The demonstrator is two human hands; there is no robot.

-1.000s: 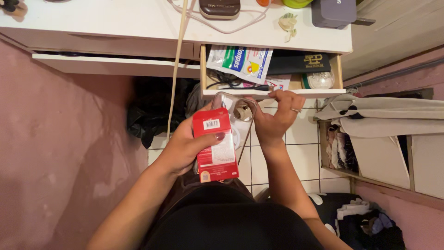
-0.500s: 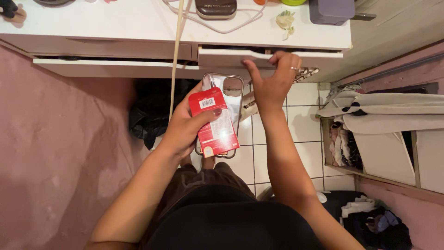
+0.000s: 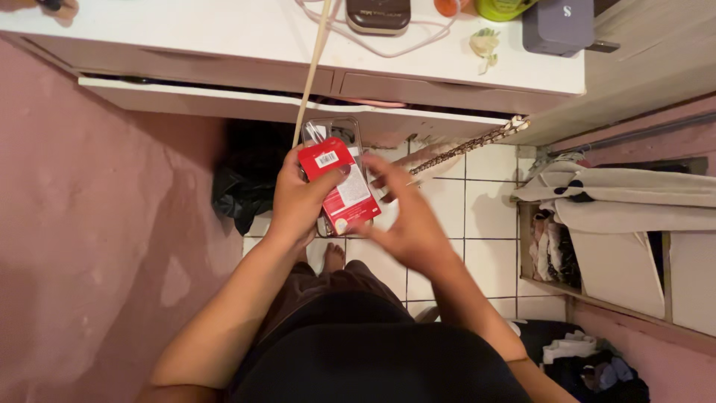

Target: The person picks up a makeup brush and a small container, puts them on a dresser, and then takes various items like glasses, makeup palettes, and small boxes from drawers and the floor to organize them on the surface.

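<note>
1. Right-side drawer point(image 3: 440, 93) now shut; I note the right hand point(image 3: 406, 224) has left it, fingers loose and empty, blurred beside the box.
2. Left hand point(image 3: 302, 198) grips the red box point(image 3: 339, 186) and clear phone case point(image 3: 332, 130) together, below the desk edge point(image 3: 298, 112).
3. Sorting moves to the held items.

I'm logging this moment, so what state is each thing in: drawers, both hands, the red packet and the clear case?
Right drawer: shut.
Left drawer: slightly open.
Left hand: closed on the red packet and the clear phone case behind it.
Right hand: open, blurred, holding nothing, beside the packet.
Red packet: held tilted, looks unopened.
Clear phone case: empty.
</note>
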